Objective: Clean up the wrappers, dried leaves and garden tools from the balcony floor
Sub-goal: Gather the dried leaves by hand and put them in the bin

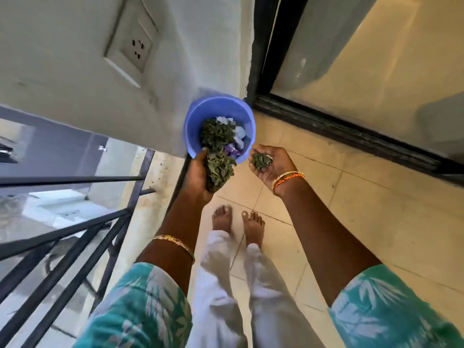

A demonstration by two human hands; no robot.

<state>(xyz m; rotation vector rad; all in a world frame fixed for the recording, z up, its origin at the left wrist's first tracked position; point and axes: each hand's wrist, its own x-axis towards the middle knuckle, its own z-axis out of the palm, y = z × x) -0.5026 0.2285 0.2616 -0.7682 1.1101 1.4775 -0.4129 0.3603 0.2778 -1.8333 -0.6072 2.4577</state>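
A blue bucket (194,121) stands on the balcony floor against the wall, holding dried leaves (216,133) and white and purple wrappers (237,141). My left hand (198,173) cups a large clump of dried leaves (219,169) at the bucket's near rim. My right hand (272,160) is palm-up just right of the bucket, its fingers curled round a small bunch of dried leaves (261,160). No garden tools are in view.
A black metal railing (75,222) runs along the left with a drop beyond it. A black sliding-door frame (339,129) and glass lie at right. My bare feet (238,222) stand on beige floor tiles (351,209). A wall socket (130,46) is above.
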